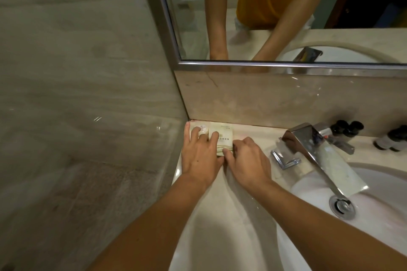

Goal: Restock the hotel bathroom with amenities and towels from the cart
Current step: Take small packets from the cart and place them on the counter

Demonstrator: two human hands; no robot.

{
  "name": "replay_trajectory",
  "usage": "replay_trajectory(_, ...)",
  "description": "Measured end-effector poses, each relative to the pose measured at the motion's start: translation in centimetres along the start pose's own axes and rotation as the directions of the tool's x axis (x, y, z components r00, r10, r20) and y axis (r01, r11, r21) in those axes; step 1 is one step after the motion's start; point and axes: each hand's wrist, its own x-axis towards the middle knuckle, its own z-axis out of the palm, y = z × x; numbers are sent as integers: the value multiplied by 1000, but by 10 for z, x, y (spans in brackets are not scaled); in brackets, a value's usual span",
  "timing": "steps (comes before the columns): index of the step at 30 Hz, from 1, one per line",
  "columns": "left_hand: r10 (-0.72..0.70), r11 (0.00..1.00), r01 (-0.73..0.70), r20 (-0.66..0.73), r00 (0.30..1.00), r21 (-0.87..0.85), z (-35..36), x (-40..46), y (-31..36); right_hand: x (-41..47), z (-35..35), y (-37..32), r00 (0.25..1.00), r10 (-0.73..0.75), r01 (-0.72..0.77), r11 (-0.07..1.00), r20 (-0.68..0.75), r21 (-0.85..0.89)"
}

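Observation:
A cream amenity packet (223,136) with green print lies flat in the back left corner of the marble counter (248,187), against the backsplash. Left of it sits a small round white amenity (203,129). My left hand (199,154) rests palm down with its fingers spread over the round item and the packet's left edge. My right hand (246,160) presses its fingertips on the packet's lower right edge. Both hands touch the items flat on the counter; neither lifts them.
A chrome faucet (308,145) juts over the white sink (356,185) at the right, its drain (342,206) below. Dark small bottles (348,131) stand along the backsplash at far right. A framed mirror (286,11) hangs above; a tiled wall (77,72) closes the left.

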Motion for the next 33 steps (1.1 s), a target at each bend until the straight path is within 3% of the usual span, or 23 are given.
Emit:
replay_trajectory(13,-64,998,64,25,998,-3,-5,-4,3,-6,-17,2,998,8,-11,999,60,51)
replay_trajectory(18,-21,993,24,27,999,-119,-37,-28,13,-27,-52,1,992,-50,56,997,119,-50)
replay_trajectory(24,-14,1000,16,262,965,-5,-98,-64,38,-59,-107,-5,953,-120,185,958,279,-218)
replay_trajectory(33,-46,999,34,348,936,40,-171,-137,94,-131,-193,27,929,-237,327,884,283,-333)
